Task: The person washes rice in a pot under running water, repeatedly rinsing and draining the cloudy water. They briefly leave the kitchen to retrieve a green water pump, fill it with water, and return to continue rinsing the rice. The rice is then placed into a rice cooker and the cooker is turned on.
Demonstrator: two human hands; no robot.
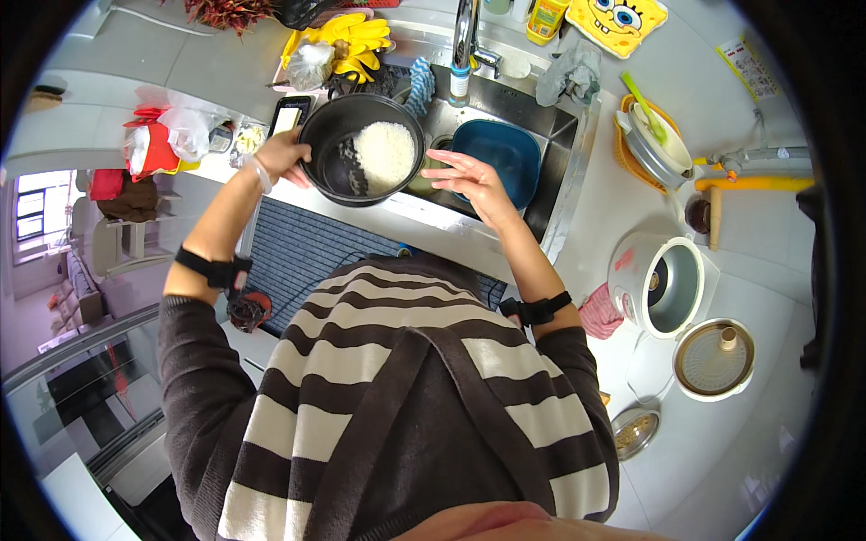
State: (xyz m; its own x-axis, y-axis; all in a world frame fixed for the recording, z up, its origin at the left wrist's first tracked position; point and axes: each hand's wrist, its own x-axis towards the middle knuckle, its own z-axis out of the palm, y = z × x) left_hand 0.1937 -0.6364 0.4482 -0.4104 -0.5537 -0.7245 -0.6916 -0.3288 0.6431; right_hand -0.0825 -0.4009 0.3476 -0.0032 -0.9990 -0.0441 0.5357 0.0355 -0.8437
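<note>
A round black pot (331, 162) is tilted over the left front edge of the steel sink, with a mound of white rice (385, 157) against its right side. My left hand (283, 159) grips the pot's left rim. Just right of the pot, my right hand (470, 181) is raised with fingers apart, holding nothing. Beneath and beyond that hand, a blue plastic basin (504, 159) lies in the sink. The chrome faucet (465, 47) stands behind, and a blue-and-white striped cloth (420, 84) hangs near the pot.
Yellow rubber gloves (355, 40) lie behind the pot. A phone (292, 111) is close to my left hand. On the right counter stand an open rice cooker (626, 284), its lid (714, 358), a metal bowl (636, 433) and stacked bowls in an orange basket (626, 145).
</note>
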